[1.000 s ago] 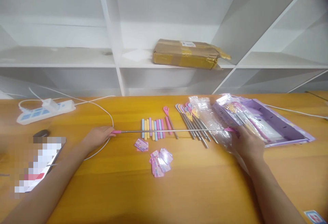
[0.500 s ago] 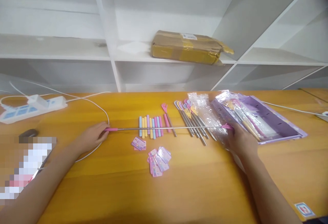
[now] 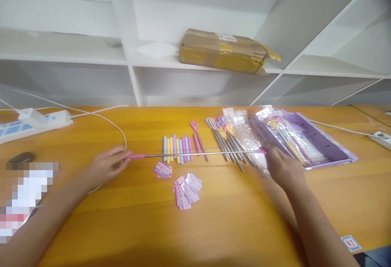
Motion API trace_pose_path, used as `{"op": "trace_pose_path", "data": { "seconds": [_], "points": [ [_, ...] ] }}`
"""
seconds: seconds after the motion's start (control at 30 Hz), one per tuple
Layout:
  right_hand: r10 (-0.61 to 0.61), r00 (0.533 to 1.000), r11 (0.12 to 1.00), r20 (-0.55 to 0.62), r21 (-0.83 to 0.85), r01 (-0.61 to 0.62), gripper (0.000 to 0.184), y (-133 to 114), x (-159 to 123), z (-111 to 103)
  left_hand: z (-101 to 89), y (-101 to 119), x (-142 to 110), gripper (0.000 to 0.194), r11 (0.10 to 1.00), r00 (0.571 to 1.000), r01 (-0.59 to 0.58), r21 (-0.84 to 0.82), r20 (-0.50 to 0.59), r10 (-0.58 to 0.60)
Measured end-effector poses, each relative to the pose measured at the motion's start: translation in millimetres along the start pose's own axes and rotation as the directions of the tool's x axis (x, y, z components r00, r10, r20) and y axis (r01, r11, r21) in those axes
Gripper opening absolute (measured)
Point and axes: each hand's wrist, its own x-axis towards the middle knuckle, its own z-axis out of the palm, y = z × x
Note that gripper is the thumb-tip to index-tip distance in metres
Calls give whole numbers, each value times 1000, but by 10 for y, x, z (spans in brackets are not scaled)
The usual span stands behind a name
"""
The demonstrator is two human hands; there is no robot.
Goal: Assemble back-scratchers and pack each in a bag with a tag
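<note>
An extended telescopic back scratcher point(image 3: 198, 153) stretches level between my two hands, over the table. My left hand point(image 3: 111, 163) is closed on its pink handle; my right hand point(image 3: 282, 167) grips the pink claw end, mostly covering it. Beneath the rod lies a row of blue, yellow, purple and pink handle sleeves point(image 3: 177, 149). Beside them rests a short back scratcher with a pink claw point(image 3: 194, 126). Several more metal rods with coloured claws point(image 3: 227, 138) lie in a bunch nearer my right hand. Small printed cards point(image 3: 186, 191) are heaped in front, with others point(image 3: 163, 169) nearby.
A purple box point(image 3: 332, 159) holding plastic-wrapped scratchers stands at the right, with clear plastic bags point(image 3: 241, 122) beside it. A power strip point(image 3: 55, 121), a white cable and a dark mouse point(image 3: 21, 159) are at left. A taped carton point(image 3: 222, 53) sits on the white shelf.
My right hand has come slightly left, and its grip now covers more of the pink claw. The rod spans a little less distance between my hands. The view has shifted slightly.
</note>
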Motion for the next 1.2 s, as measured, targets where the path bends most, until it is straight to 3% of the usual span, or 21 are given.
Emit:
{"op": "trace_pose_path", "data": {
  "seconds": [0.07, 0.17, 0.33, 0.43, 0.5, 0.53, 0.6, 0.7, 0.8, 0.93, 1.07, 1.2],
  "points": [
    [-126, 992, 992, 21, -5, 126, 32, -210, 91, -95, -1, 239, 82, 20, 996, 995, -90, 24, -40, 91],
    [-168, 986, 986, -5, -21, 168, 30, -448, 288, -217, -51, 486, 191, 20, 999, 999, -38, 37, -25, 39],
    [-186, 980, 982, -72, -28, 185, 30, -677, 584, -394, -89, 574, 248, 28, 998, 997, 70, 1, 20, -70],
    [-349, 934, 934, -75, 46, 353, 29, -1094, 671, -511, 46, 725, 328, 28, 998, 999, 5, -65, 35, -3],
    [-498, 863, 856, -81, 115, 504, 29, -1458, 708, -588, 143, 905, 441, 31, 993, 996, -24, -114, 77, 33],
    [-523, 848, 839, -82, 125, 530, 27, -1620, 728, -627, 174, 999, 508, 31, 991, 995, -15, -131, 94, 28],
    [-493, 865, 859, -96, 104, 501, 27, -1839, 771, -704, 196, 1153, 633, 30, 991, 997, 3, -132, 77, 7],
    [-439, 891, 889, -118, 87, 449, 25, -1885, 804, -801, 190, 1229, 716, 29, 991, 1000, 7, -135, 28, -3],
    [-445, 882, 882, -153, 97, 462, 25, -1805, 737, -804, 256, 1138, 616, 32, 984, 999, 13, -177, 54, -3],
    [-479, 841, 828, -251, 189, 528, 26, -1828, 551, -573, 462, 921, 329, 35, 975, 998, 17, -220, 62, -4],
    [-499, 813, 754, -299, 314, 578, 13, -1893, 398, -278, 585, 784, 184, 34, 968, 991, -52, -244, 108, 81],
    [-470, 845, 733, -257, 419, 535, 10, -1879, 358, -167, 613, 769, 256, 31, 954, 995, -22, -298, 88, 51]
  ]
}}
